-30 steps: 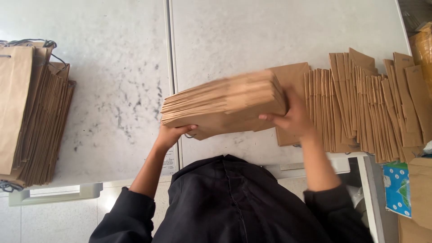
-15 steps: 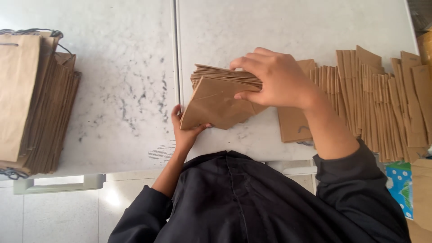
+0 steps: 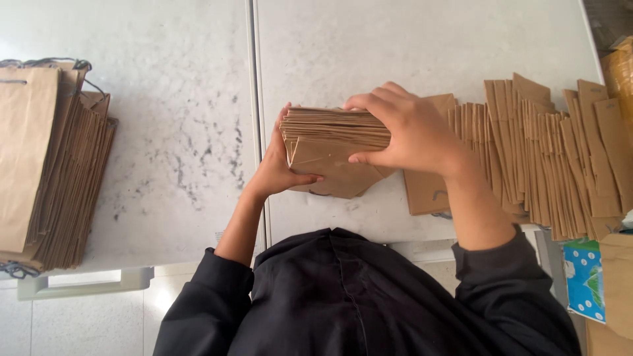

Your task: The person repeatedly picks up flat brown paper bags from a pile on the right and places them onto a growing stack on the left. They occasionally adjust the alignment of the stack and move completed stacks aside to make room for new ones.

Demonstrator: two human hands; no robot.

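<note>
A thick bundle of folded brown paper bags (image 3: 333,148) stands on edge on the white marbled table (image 3: 178,132). My left hand (image 3: 280,171) grips the bundle's left end from below. My right hand (image 3: 405,135) lies over its top and right side, fingers curled around the front. Both hands hold the bundle together. Right of the bundle, a long fanned row of brown paper bags (image 3: 547,151) lies flat on the table, partly under my right wrist.
A tall stack of brown paper bags with cord handles (image 3: 46,165) lies at the table's left edge. A seam (image 3: 254,99) runs between two tabletops. A blue-and-white box (image 3: 583,280) and brown cardboard (image 3: 616,277) sit at the lower right.
The bundle was turned from lying tilted in the air to standing on edge on the table. My right hand moved from beneath its right end to over the top.
</note>
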